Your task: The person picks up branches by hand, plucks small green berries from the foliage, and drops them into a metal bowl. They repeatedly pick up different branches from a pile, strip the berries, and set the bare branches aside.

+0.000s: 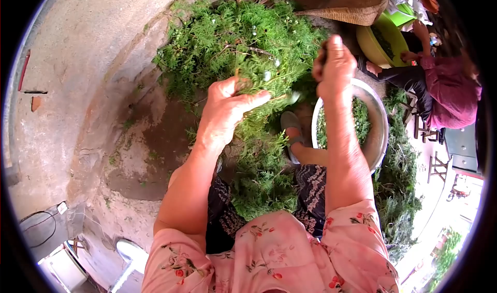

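Note:
My left hand (228, 106) is closed around a green leafy branch (253, 119), its thumb stretched along a stem. Part of the branch hangs down toward my lap, where more greenery (264, 189) lies. To the right, my right hand (335, 68) is raised near the rim of a metal basin (380, 117), its fingers curled and the thumb up. What those fingers hold, if anything, is hidden. The basin contains small green pieces. A large heap of leafy branches (212, 49) with a few pale berries lies beyond my left hand.
Another person (450, 91) sits at the right, hands near a yellow-green tub (383, 42). A woven basket (357, 8) lies at the top. More cut branches (398, 189) lie right of the basin. A wall (103, 29) curves along the left.

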